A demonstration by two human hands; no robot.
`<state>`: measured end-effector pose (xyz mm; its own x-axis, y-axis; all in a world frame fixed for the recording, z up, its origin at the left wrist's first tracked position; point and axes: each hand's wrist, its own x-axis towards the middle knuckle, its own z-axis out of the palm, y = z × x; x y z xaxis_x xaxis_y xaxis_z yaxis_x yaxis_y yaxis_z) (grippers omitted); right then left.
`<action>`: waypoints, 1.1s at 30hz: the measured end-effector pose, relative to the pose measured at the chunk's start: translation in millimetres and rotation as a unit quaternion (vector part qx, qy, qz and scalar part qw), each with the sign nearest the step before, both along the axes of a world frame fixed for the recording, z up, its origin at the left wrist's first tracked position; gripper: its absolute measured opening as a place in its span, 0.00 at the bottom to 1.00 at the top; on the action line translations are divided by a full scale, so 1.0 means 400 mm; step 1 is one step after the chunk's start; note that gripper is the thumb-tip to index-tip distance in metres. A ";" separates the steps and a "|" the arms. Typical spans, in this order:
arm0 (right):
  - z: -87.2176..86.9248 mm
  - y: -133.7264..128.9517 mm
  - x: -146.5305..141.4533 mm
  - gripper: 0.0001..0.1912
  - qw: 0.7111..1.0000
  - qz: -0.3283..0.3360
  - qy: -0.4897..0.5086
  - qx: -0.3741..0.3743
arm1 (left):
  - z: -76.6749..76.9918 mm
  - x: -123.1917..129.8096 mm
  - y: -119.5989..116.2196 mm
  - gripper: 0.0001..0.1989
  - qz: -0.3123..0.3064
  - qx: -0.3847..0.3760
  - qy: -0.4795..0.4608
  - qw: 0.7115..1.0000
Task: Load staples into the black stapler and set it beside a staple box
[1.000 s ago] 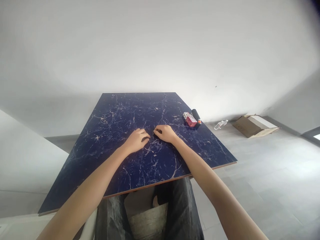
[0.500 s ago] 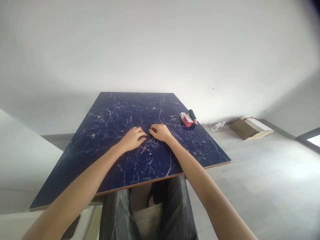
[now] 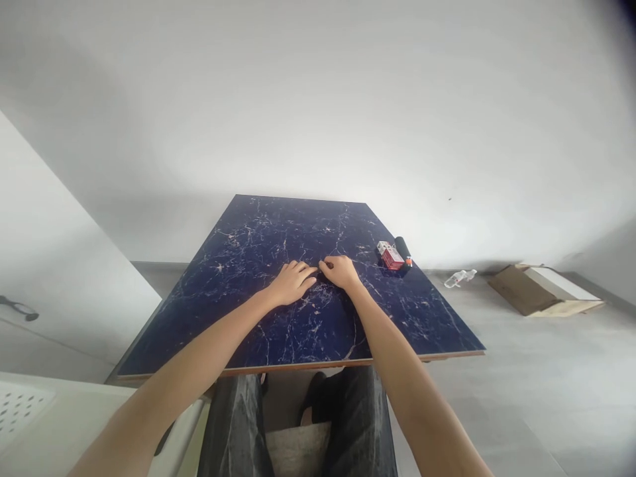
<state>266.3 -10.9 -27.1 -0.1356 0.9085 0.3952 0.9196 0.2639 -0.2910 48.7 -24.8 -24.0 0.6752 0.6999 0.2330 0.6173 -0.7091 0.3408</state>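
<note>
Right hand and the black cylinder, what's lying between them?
In the head view, the red-and-white box lies between the right hand and the black cylinder, on the blue tabletop.

Under the fingers (image 3: 299, 266), the desk (image 3: 278, 228) is smooth and marble-patterned with a soft sheen, its near edge like bare brown board. Right of the fingers are a small box (image 3: 391, 257) of smooth printed card and a dark, plastic-looking tube (image 3: 402, 248). Farther right, a bottle (image 3: 454, 279) of clear, shiny plastic and a carton (image 3: 521, 290) of dull brown cardboard lie on a smooth, faintly glossy floor (image 3: 477, 391). Beyond the fingers, the wall (image 3: 318, 99) looks matt and painted; below them, the trousers (image 3: 237, 417) are faded cloth.
</note>
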 end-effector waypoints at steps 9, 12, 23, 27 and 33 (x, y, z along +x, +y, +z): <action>0.007 -0.001 0.020 0.19 0.992 -0.110 0.062 0.033 | -0.009 -0.067 0.088 0.24 0.131 -0.003 -0.140 0.981; 0.008 0.001 0.011 0.19 0.992 -0.100 0.064 0.038 | -0.008 -0.079 0.099 0.22 0.132 0.030 -0.097 0.986; 0.014 -0.031 0.286 0.26 0.887 -0.373 0.129 0.240 | -0.018 -0.082 0.100 0.20 0.095 0.056 -0.082 0.991; 0.009 -0.040 0.410 0.31 0.869 -0.426 0.235 0.093 | -0.018 -0.078 0.101 0.20 0.090 0.054 -0.085 0.991; 0.003 -0.022 0.441 0.25 0.876 -0.420 0.235 -0.004 | -0.011 -0.072 0.097 0.20 0.088 0.048 -0.090 0.991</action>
<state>442.7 -19.6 -25.8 0.7588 0.6129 0.2203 0.5658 -0.4527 -0.6892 19.9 14.0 -28.3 0.4853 0.7723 0.4099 0.6701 -0.6296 0.3930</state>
